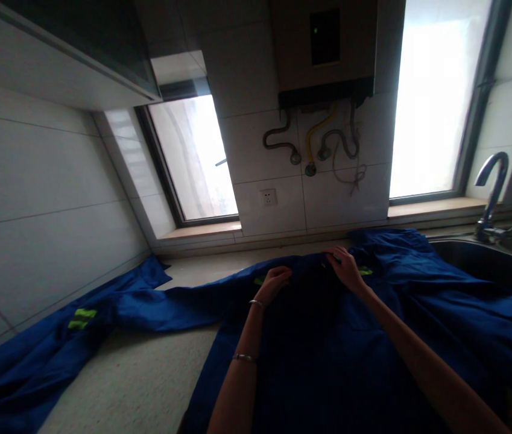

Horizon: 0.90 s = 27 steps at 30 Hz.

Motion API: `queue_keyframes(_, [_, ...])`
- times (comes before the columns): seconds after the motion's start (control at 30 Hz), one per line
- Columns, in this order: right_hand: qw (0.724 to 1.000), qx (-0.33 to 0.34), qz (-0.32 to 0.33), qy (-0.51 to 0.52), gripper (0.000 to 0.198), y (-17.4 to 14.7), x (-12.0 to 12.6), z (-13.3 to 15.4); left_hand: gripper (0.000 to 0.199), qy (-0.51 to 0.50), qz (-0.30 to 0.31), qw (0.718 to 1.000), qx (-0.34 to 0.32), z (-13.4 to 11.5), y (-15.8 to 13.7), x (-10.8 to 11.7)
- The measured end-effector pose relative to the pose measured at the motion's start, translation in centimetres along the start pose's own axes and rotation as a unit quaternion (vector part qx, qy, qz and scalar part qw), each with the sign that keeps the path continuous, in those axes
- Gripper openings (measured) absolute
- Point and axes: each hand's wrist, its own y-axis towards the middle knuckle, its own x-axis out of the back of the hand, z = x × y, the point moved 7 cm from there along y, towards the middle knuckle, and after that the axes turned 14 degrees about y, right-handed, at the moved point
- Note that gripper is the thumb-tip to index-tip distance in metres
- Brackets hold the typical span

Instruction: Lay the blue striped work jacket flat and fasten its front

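A dark blue work jacket [328,355] with yellow-green reflective patches lies spread flat on a speckled countertop [138,380]. Its left sleeve [79,325] stretches out toward the tiled wall. My left hand [274,283], with bracelets on the wrist and forearm, is closed on the fabric near the collar. My right hand [345,268] pinches the collar area just to the right of it. Both hands rest at the far edge of the garment, a short way apart.
A steel sink [486,262] with a curved tap [493,193] sits at the right, partly under the jacket. A wall socket [268,197], pipes [314,144] under a water heater and two windows are behind. A tiled wall bounds the left.
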Motion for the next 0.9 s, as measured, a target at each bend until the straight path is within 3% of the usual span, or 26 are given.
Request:
queue_keyframes(0.1, [0.991,0.041,-0.029,-0.122,0.018,-0.6,0.3,1.7,0.032,-0.083,0.001,0.997,0.006,0.3,0.4,-0.6])
queue_keyframes(0.23, [0.983,0.057,0.115,-0.128,0.020,-2.3,-3.4,3.1,0.033,-0.120,-0.015,0.993,0.002,0.1,0.7,-0.7])
queue_keyframes(0.3, [0.984,0.041,0.143,-0.099,0.022,-2.9,-5.2,3.1,0.033,-0.107,-0.012,0.994,-0.002,-0.1,0.7,-0.8])
queue_keyframes(0.57, [0.989,-0.032,0.141,0.012,0.015,-3.0,-7.6,1.9,0.032,0.032,0.036,0.999,-0.003,-0.3,0.3,-2.1])
queue_keyframes(0.73, [0.989,-0.066,0.124,0.041,0.018,-3.2,-7.3,1.4,0.031,0.131,-0.004,0.991,-0.021,-0.6,0.6,-1.5])
queue_keyframes(0.9, [0.997,-0.057,0.043,0.014,0.016,-2.6,-5.8,1.5,0.026,0.202,-0.096,0.971,-0.090,-2.1,0.7,0.3])
